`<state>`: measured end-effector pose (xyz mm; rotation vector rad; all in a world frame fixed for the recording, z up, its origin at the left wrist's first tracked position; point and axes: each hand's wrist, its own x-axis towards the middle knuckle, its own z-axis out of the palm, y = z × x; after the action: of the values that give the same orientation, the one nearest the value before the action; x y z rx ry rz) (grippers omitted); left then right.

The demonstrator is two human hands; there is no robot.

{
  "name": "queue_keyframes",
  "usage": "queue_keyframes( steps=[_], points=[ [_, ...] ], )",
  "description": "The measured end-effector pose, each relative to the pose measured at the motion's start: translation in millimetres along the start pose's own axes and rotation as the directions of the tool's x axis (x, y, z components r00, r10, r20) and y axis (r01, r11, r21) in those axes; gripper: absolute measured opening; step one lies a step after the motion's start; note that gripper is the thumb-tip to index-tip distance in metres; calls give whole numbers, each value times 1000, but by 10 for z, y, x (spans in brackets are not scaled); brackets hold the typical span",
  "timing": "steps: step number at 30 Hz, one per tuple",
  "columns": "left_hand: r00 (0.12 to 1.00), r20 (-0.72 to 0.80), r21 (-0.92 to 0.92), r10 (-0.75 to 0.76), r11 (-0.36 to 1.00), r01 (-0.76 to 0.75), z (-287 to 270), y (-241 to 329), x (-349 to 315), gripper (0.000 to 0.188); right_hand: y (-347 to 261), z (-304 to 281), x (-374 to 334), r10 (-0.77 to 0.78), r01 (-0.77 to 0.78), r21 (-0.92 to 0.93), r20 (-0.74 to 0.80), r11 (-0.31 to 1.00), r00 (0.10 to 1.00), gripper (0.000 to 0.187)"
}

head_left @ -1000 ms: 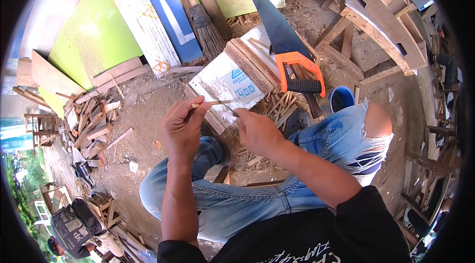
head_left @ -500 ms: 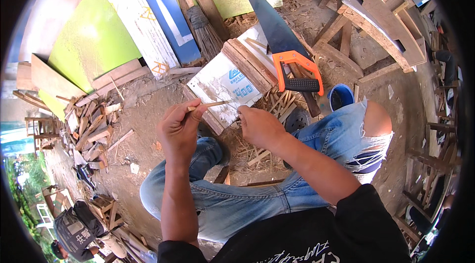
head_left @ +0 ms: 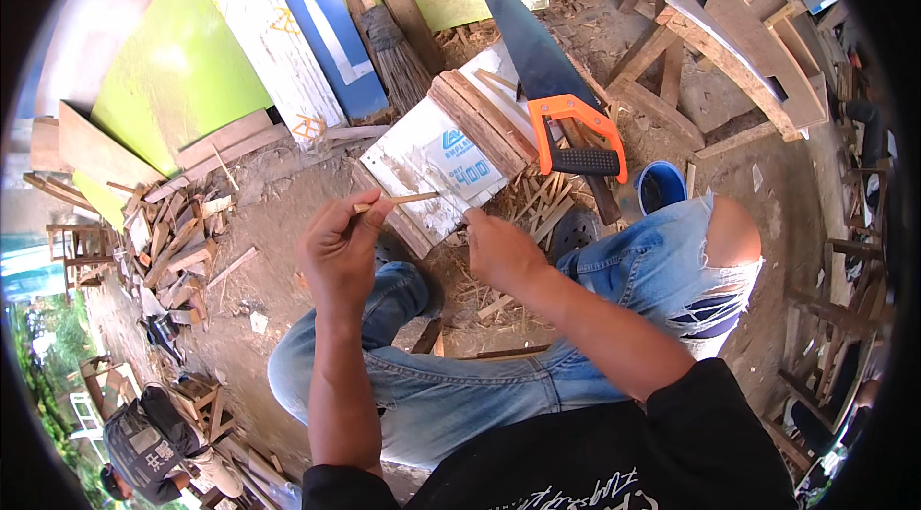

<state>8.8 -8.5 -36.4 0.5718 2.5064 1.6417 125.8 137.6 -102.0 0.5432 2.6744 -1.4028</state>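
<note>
My left hand (head_left: 341,246) pinches a thin, pale wooden stick (head_left: 408,199) between thumb and fingers; the stick points right, over a white-faced board. Close to its far tip is my right hand (head_left: 504,249), closed, with a slim thing partly showing at its fingertips that I cannot make out. The white board (head_left: 408,150), with blue print and wooden strips fixed to it, lies below and beyond both hands. Past it rests a handsaw (head_left: 542,59) with an orange and black handle, its dark blade pointing away.
A blue cup (head_left: 662,188) stands by my right knee. Wood offcuts (head_left: 182,246) are heaped at left, and thin sticks (head_left: 542,203) lie by my feet. A broom (head_left: 393,54) leans among panels. At far right stands a wooden frame (head_left: 662,69). A person (head_left: 153,443) works at lower left.
My left hand has drawn slightly left with the stick, whose tip has moved back a little. My right hand has shifted slightly.
</note>
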Motion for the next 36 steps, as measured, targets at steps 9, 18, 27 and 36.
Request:
queue_keyframes(
  steps=[9,18,27,36],
  points=[
    [1000,-10,36,-21,999,22,-2,-13,-1,18,-12,-44,-58,89,-85,-51,74,995,993,26],
    [999,-4,-10,-35,999,35,5,-16,6,18,59,51,-134,15,-15,15,10,1000,1000,27],
    [973,144,-208,-181,956,208,-152,2,111,24,31,-343,120,29,-8,162,-127,987,992,34],
    [937,249,-398,-247,855,331,-33,98,133,37,-138,-492,96,11,-156,528,267,835,964,30]
  ],
)
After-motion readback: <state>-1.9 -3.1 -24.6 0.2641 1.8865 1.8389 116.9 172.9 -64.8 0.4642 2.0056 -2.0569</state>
